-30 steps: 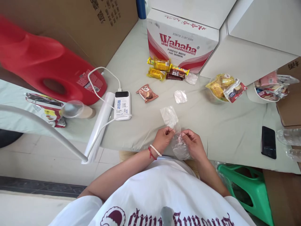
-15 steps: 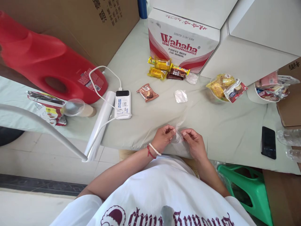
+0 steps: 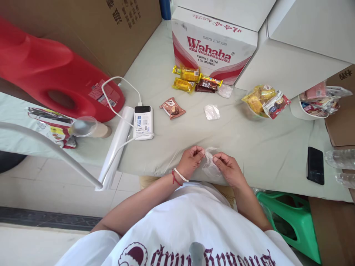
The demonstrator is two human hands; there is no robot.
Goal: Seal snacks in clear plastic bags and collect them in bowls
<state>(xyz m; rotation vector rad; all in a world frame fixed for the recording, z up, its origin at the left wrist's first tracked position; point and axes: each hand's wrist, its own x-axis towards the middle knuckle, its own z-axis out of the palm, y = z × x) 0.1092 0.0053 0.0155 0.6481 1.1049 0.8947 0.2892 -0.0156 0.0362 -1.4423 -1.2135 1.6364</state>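
Between my two hands is a thin, clear plastic bag (image 3: 210, 169), crumpled and hanging over the near table edge. My left hand (image 3: 192, 159), with a white bead bracelet and a red string at the wrist, pinches one side of it. The fingers of my right hand (image 3: 227, 165) are closed on the other side. Beyond them on the table lie a folded clear plastic piece (image 3: 211, 112) and a brown snack packet (image 3: 172, 108). Yellow-wrapped snacks (image 3: 183, 85) and a dark brown packet (image 3: 206, 84) are grouped farther back.
A white power bank (image 3: 143, 123) with cables and a white roll (image 3: 116, 147) lie left. Behind stand a red jug (image 3: 83, 81) and a Wahaha carton (image 3: 213, 48). Bowls of snacks (image 3: 255, 111) and a black phone (image 3: 315, 165) are right, above a green stool (image 3: 302, 229).
The plastic between my hands has opened out; its upright strip has sunk and more film hangs below. Both hands keep their pinch. The whole view has shifted slightly.
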